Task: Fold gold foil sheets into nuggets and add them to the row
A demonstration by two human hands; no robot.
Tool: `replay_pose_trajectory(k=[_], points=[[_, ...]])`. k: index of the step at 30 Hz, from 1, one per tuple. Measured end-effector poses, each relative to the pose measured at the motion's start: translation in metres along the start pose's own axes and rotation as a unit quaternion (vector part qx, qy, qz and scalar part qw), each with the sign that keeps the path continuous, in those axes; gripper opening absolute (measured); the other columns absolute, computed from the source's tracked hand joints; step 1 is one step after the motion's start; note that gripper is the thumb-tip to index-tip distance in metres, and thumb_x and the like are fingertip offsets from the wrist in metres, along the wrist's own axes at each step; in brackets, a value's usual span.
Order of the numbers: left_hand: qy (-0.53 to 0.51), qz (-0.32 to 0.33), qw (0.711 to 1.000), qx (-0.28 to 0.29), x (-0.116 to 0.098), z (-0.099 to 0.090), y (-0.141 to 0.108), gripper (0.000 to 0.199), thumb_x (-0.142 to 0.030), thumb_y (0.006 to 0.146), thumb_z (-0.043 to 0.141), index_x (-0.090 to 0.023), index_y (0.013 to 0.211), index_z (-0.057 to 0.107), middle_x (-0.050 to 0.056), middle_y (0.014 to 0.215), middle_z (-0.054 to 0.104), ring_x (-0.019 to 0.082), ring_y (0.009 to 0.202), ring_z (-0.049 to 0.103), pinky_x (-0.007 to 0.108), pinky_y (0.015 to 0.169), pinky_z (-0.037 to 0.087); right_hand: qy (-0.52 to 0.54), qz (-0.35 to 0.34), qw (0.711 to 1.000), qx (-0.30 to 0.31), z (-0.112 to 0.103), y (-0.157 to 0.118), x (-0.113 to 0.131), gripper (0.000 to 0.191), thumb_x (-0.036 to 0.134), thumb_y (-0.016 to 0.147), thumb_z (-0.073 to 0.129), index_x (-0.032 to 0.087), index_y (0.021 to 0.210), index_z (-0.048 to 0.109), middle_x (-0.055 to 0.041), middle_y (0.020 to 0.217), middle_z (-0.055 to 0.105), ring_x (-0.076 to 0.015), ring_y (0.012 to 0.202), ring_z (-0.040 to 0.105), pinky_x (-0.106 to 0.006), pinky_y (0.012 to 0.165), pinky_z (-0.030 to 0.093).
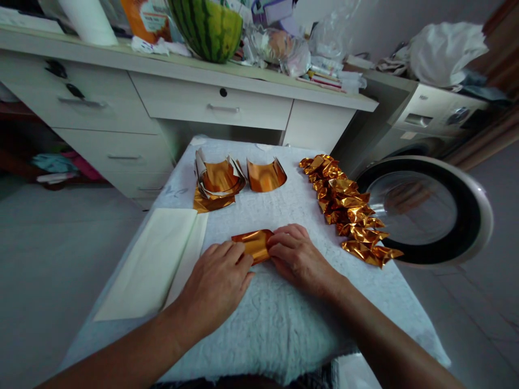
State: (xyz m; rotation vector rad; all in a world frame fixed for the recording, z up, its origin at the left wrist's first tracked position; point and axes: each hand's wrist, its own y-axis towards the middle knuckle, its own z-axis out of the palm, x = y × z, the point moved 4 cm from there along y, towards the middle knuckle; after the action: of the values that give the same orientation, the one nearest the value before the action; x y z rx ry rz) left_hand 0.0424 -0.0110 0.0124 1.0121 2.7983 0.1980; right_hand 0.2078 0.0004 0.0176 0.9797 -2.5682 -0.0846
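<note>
A sheet of gold foil paper [256,244], curled into a roll, lies on the cloth-covered table in front of me. My left hand [219,278] grips its left end with bent fingers. At the right end, my right hand [298,256] holds it with fingers curled over the edge. Farther back sits a stack of curved gold foil sheets [221,177] with pale undersides, and one separate curved sheet [266,175] stands beside it. Along the table's right side runs a row of folded gold foil pieces [352,205] with pointed ends.
Cream paper sheets [150,265] lie at the table's left. Behind stands a white drawer desk [219,102] carrying a cut watermelon [206,29] and plastic bags. The open round door [425,210] of a washing machine [430,116] reaches near the table's right edge.
</note>
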Motion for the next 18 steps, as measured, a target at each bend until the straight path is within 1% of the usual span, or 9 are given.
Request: replay_pose_trajectory(k=[2, 4, 6, 9, 11, 14, 18], points=[[-0.005, 0.022, 1.0, -0.018, 0.001, 0.005, 0.0, 0.011, -0.015, 0.088, 0.056, -0.019, 0.082, 0.063, 0.005, 0.084, 0.063, 0.024, 0.081, 0.06, 0.042, 0.073, 0.051, 0.011, 0.008, 1.0, -0.012, 0.002, -0.001, -0.001, 0.015, 0.016, 0.091, 0.052, 0.02, 0.094, 0.066, -0.0057, 0.106, 0.068, -0.0227, 0.111, 0.051, -0.041, 0.099, 0.032], [-0.005, 0.033, 0.999, -0.023, 0.003, 0.01, -0.001, 0.017, -0.01, 0.089, 0.052, -0.019, 0.078, 0.062, 0.003, 0.078, 0.062, 0.022, 0.075, 0.058, 0.039, 0.07, 0.051, 0.02, 0.025, 0.999, -0.019, 0.005, -0.003, -0.003, 0.015, 0.015, 0.089, 0.054, 0.02, 0.096, 0.066, -0.0058, 0.105, 0.068, -0.0234, 0.109, 0.051, -0.042, 0.098, 0.032], [-0.005, 0.038, 0.999, -0.025, 0.004, 0.014, -0.003, 0.019, -0.008, 0.088, 0.051, -0.018, 0.076, 0.06, 0.003, 0.076, 0.061, 0.021, 0.073, 0.057, 0.038, 0.068, 0.05, 0.035, 0.045, 0.998, -0.024, 0.008, -0.004, -0.006, 0.014, 0.016, 0.087, 0.057, 0.02, 0.098, 0.065, -0.0059, 0.106, 0.068, -0.0231, 0.105, 0.052, -0.042, 0.096, 0.033], [-0.025, 0.034, 0.999, -0.034, 0.006, 0.015, -0.003, 0.02, -0.008, 0.089, 0.049, -0.017, 0.076, 0.061, 0.004, 0.077, 0.06, 0.022, 0.076, 0.056, 0.039, 0.07, 0.051, 0.066, 0.066, 0.995, -0.031, 0.01, -0.006, -0.011, 0.011, 0.02, 0.09, 0.058, 0.021, 0.097, 0.066, -0.0051, 0.105, 0.066, -0.0213, 0.101, 0.052, -0.039, 0.091, 0.035], [-0.061, 0.02, 0.997, -0.041, 0.008, 0.013, -0.002, 0.019, -0.01, 0.09, 0.049, -0.017, 0.079, 0.062, 0.005, 0.08, 0.06, 0.022, 0.079, 0.056, 0.039, 0.073, 0.051, 0.082, 0.076, 0.993, -0.031, 0.011, -0.007, -0.014, 0.011, 0.023, 0.092, 0.057, 0.021, 0.096, 0.067, -0.0047, 0.102, 0.065, -0.0203, 0.099, 0.052, -0.037, 0.089, 0.036], [-0.124, -0.018, 0.992, -0.034, 0.012, 0.012, 0.0, 0.016, -0.014, 0.091, 0.05, -0.017, 0.081, 0.063, 0.005, 0.083, 0.059, 0.021, 0.083, 0.055, 0.039, 0.076, 0.051, 0.093, 0.096, 0.991, -0.021, 0.012, -0.007, -0.017, 0.01, 0.024, 0.093, 0.057, 0.021, 0.093, 0.067, -0.0044, 0.098, 0.064, -0.0195, 0.095, 0.052, -0.037, 0.086, 0.036], [-0.171, -0.054, 0.983, -0.032, 0.019, 0.013, 0.002, 0.017, -0.018, 0.091, 0.05, -0.018, 0.08, 0.063, 0.004, 0.089, 0.057, 0.02, 0.086, 0.053, 0.039, 0.079, 0.05, 0.101, 0.147, 0.984, -0.01, 0.013, -0.006, -0.02, 0.008, 0.025, 0.092, 0.059, 0.021, 0.088, 0.065, -0.0038, 0.091, 0.063, -0.0205, 0.093, 0.051, -0.038, 0.085, 0.035]])
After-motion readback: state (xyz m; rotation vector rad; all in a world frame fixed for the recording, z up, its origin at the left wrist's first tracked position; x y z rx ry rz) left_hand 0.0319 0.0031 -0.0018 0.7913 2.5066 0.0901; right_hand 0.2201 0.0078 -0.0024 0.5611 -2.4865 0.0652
